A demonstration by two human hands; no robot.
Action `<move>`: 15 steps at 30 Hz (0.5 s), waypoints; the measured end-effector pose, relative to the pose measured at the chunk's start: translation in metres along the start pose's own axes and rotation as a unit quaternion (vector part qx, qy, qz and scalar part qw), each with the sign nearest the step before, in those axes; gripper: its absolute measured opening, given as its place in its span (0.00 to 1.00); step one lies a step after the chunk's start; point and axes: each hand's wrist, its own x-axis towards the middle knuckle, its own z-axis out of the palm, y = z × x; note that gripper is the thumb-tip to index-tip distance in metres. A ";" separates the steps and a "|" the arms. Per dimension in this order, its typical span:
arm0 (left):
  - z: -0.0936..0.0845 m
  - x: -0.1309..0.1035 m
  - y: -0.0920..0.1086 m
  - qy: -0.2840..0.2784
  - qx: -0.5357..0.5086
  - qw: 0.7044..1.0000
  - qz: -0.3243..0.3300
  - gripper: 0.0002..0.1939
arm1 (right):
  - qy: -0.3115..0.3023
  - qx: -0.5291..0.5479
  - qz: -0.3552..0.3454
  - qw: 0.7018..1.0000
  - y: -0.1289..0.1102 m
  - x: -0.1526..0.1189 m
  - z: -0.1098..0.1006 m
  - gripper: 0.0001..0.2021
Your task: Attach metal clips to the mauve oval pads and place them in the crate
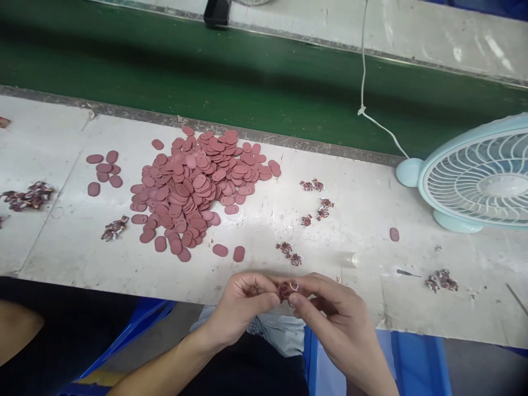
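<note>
Both hands meet at the table's front edge around a small brown and white figure (287,290). My left hand (247,305) pinches its left side between thumb and forefinger. On its right side the thumb and forefinger of my right hand (330,308) are closed. Fingers cover much of the figure. Just beyond the hands lie two similar brown figures (294,258), with several more (324,209) farther back. A large heap of oval reddish discs (193,181) spreads over the table to the left. Two loose discs (238,253) lie nearer the hands.
A light blue fan (487,176) stands at the right, its white cord running back. More brown figures lie at the right (445,279) and far left (31,196). Behind the white table (363,187) runs a green strip (264,88). Another person's arm (16,330) shows at lower left.
</note>
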 end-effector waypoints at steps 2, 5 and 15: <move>0.002 0.000 0.001 0.007 -0.003 1.000 0.000 0.03 | -0.004 0.004 0.004 1.000 -0.001 0.000 0.000 0.11; 0.005 0.000 0.002 0.021 -0.011 1.000 0.001 0.03 | 0.011 0.036 0.004 0.999 0.003 0.000 0.005 0.12; 0.012 0.000 0.001 0.045 -0.015 0.999 0.020 0.03 | 0.056 0.112 -0.010 0.992 0.018 0.000 0.017 0.11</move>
